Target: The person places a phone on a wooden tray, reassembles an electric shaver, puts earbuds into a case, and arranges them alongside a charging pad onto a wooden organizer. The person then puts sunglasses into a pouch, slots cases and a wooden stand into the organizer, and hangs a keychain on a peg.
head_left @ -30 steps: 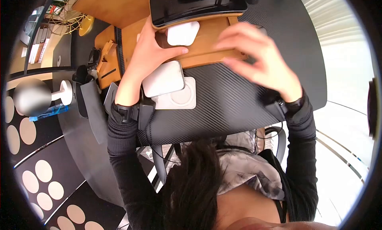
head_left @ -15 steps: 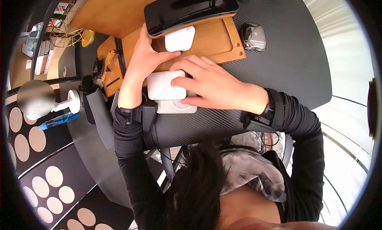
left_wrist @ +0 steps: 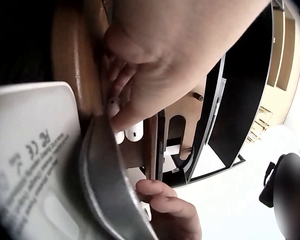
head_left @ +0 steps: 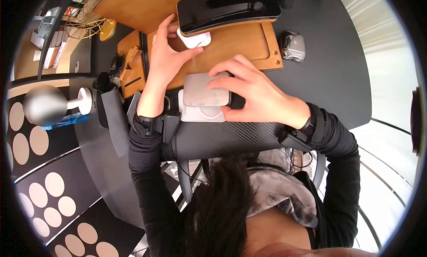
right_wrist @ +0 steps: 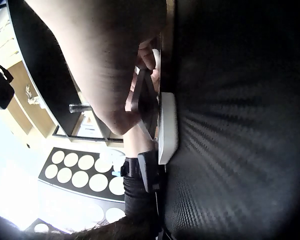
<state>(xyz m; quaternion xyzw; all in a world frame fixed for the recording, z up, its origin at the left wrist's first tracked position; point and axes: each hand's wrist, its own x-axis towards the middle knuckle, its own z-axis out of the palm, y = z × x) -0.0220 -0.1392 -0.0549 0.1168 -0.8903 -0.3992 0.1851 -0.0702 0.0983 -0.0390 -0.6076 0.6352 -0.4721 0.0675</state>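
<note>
In the head view my left hand [head_left: 171,57] reaches over the wooden tray [head_left: 240,48]. Its thumb and fingers close round glossy white earbuds [head_left: 194,38]; the left wrist view shows short stems with dark slots on these earbuds [left_wrist: 135,131]. My right hand [head_left: 258,94] pinches a silver, rounded slab [head_left: 207,90] by its right side. That slab [right_wrist: 146,100] tilts above a thicker white pad [right_wrist: 167,130] in the right wrist view. The pad [head_left: 189,114] lies on the black desk; a round ring shows on it, and small print in the left wrist view.
A black glossy case [head_left: 229,12] sits on the tray's far side. To its right stands a grey shaver-like device [head_left: 293,46]. A wooden stand [head_left: 132,66] is at the left, with a white lamp-like object [head_left: 82,102] farther out. Black textured desk [head_left: 329,74] extends right.
The right hand came in from the right and took hold of the silver slab, which now sits tilted. The white piece at the left hand has turned and now looks narrower.
</note>
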